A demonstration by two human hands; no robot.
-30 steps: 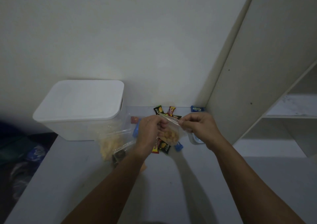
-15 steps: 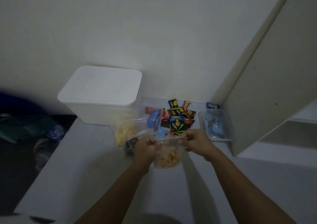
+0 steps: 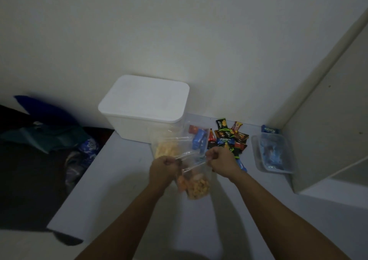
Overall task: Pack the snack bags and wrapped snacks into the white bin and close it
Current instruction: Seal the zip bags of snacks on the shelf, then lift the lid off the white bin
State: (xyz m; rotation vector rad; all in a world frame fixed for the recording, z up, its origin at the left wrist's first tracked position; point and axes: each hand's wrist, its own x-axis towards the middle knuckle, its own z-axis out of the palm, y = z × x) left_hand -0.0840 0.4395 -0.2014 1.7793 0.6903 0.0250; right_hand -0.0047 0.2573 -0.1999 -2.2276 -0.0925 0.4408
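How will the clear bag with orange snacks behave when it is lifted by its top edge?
Probably floppy: the clear bag hangs below the left hand and right hand, and its film looks thin and creased. The snacks sit at the bottom, so it may swing. It seems light, since both hands hold only the top edge. The pieces could crush if squeezed.

Both hands pinch the top edge of a clear snack bag of orange-yellow pieces, the left hand at one corner and the right hand at the other, holding it over the desk. Behind them a second clear bag lies against the white bin, whose lid is on. Wrapped snacks are heaped near the wall, with a clear tray to their right.
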